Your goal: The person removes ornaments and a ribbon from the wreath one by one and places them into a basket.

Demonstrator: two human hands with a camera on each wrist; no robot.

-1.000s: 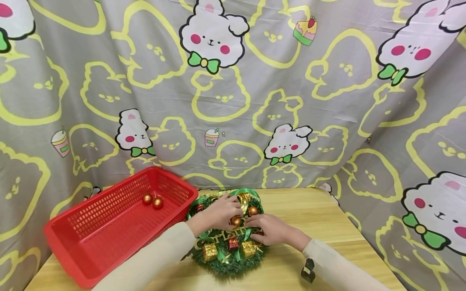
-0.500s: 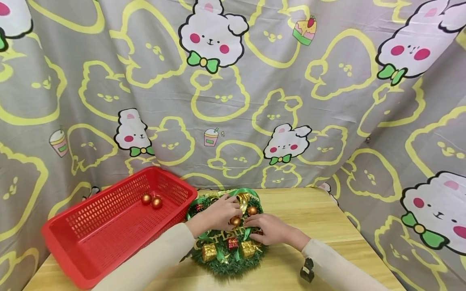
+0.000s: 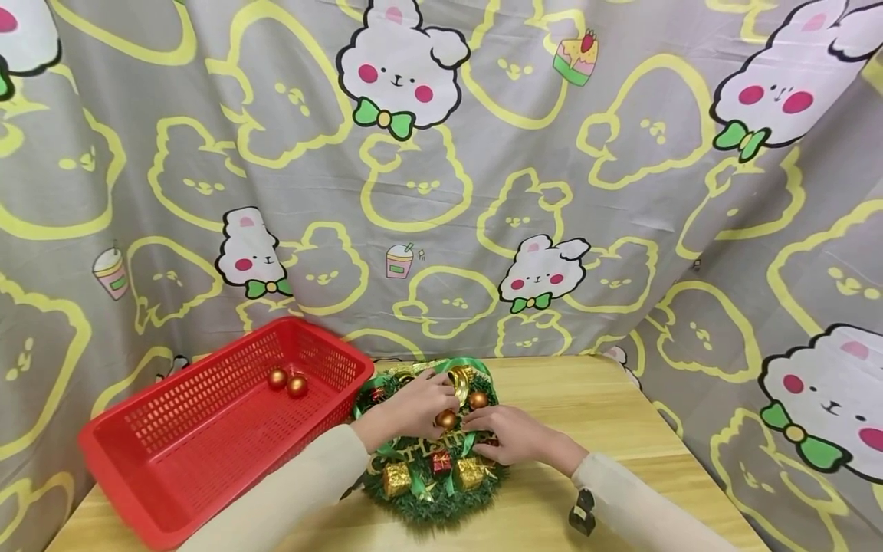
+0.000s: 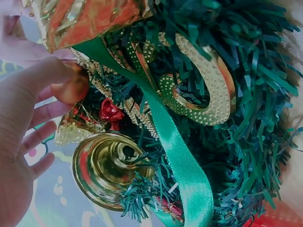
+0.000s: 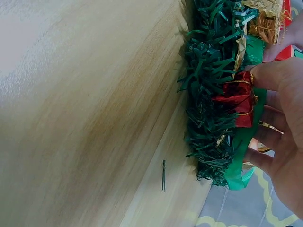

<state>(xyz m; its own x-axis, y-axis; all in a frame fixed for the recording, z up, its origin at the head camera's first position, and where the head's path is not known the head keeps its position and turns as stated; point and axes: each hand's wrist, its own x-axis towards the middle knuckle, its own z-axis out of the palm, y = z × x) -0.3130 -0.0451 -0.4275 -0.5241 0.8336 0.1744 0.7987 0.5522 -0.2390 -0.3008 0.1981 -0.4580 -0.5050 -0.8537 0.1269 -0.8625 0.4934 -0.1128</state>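
A Christmas wreath of green tinsel lies on the table, with gold letters, foil gift boxes and green ribbon. My left hand reaches over its middle, pinching a copper-gold bauble between thumb and fingers. A gold bell sits beside those fingers. From the right, my right hand rests on the wreath, its fingers fairly straight and spread beside the bauble. Its thumb touches a small red gift box near the green ribbon. Another bauble sits on the upper right of the wreath.
To the left stands a red perforated plastic basket with two baubles inside. On the wooden table lies a short green twist tie. A grey curtain with cartoon rabbits hangs behind the table and along its sides.
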